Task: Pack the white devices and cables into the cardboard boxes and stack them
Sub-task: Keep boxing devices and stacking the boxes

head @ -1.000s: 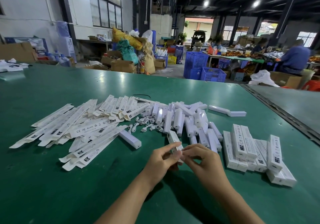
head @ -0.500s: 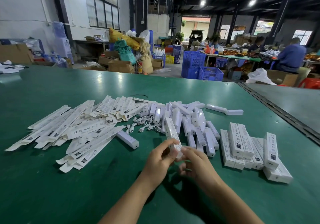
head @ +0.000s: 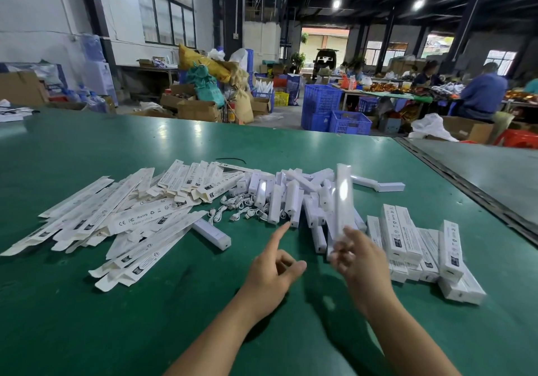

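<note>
Green table (head: 87, 317) bears flat cartons (head: 139, 218), white devices (head: 291, 198), cables (head: 241, 214), packed boxes (head: 407, 236)

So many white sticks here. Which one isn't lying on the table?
The blurred white stick that the right hand holds by its lower end, standing upright in front of the loose pile. All the others lie on the green table.

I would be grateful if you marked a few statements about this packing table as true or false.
1. The right hand holds a long white box upright. True.
2. The left hand grips a white cable. False: it holds nothing, and its index finger is extended.
3. The flat, unfolded white cardboard sleeves lie left of the pile of white stick-shaped devices. True.
4. The packed white boxes sit at the left edge of the green table. False: they lie on the right, beside the right hand.
</note>
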Demonstrator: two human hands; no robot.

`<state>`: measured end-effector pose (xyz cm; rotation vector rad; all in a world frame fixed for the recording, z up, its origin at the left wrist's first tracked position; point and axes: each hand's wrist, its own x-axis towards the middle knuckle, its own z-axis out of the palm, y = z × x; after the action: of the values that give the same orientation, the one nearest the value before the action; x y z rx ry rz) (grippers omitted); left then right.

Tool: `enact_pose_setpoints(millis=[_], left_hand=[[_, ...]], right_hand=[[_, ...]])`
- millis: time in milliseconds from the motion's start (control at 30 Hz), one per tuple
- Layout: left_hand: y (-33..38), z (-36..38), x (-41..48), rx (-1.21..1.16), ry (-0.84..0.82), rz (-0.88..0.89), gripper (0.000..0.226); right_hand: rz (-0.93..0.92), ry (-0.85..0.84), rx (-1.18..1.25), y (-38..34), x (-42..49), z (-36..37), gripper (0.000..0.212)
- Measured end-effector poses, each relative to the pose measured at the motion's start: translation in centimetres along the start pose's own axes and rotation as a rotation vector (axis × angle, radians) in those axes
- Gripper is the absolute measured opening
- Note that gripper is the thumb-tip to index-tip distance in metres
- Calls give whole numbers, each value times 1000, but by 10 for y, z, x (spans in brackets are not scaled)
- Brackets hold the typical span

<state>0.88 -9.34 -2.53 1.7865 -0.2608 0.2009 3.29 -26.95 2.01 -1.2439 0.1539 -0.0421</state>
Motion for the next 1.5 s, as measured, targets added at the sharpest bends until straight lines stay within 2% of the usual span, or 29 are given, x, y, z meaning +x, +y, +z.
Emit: enact_pose_setpoints(millis=[133,267,433,567,733,800,933,1033,1133,1267,1333,1400,1500], left_hand=[[-2,0,2,58,-19,-29,64],[1,1,2,65,-31,-65,61],[5,-1,1,97,-49,-89,59],[7,0,0,104,-49,-100,60],[7,0,0,111,-47,-106,57],[7,0,1,111,-45,-106,54],[3,1,1,110,4,-98,39],[1,1,5,118,135,-62,22],[1,-7,13,276,268,9,18],[1,-49,30,757,331,70,34],[0,-79,37,980,346,-31,48],[-2,-108,41,1175,327,-226,60],[-7,-140,40,1300,266,-505,64]], right_hand=[[-24,245,267,-11,14,-26,19],[6,366,466,-16,21,-42,25],[-31,308,680,-18,22,-44,27],[38,312,686,-16,24,-44,16],[56,396,742,-12,24,-46,45],[47,380,726,-10,24,-44,50],[59,301,658,-4,19,-34,43],[66,210,593,1,15,-26,35],[81,137,521,5,11,-20,30],[94,69,424,12,7,-15,22],[112,41,398,13,6,-13,20],[137,24,374,13,5,-10,19],[150,13,356,14,5,-8,22]])
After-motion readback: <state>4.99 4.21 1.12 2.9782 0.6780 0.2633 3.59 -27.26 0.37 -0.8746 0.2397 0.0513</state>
